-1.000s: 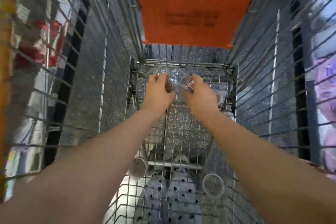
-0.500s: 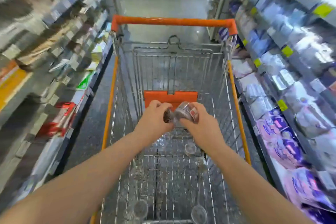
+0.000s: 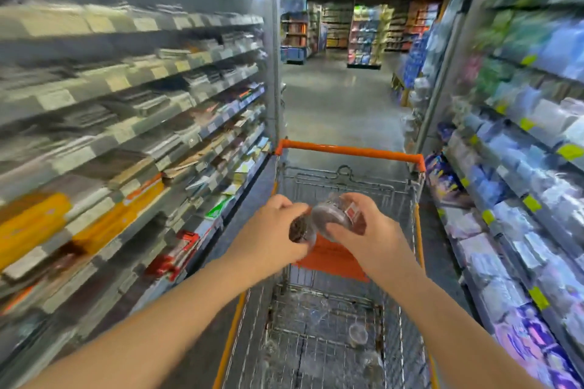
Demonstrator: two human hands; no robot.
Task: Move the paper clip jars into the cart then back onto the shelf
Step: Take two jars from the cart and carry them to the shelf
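Clear plastic paper clip jar (image 3: 333,215) with a red label, gripped in the right hand (image 3: 366,230); a second jar (image 3: 299,229) of dark clips held in the curled fingers of the left hand (image 3: 268,232), the two close together above the orange seat flap (image 3: 331,260) of the wire cart (image 3: 347,151). A third jar (image 3: 358,333) lies on the cart floor, well below the hands; blurred stationery shelves (image 3: 126,88) flank both sides.

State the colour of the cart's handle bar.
Orange: the cart handle is a bright orange bar, shown best in the head view.
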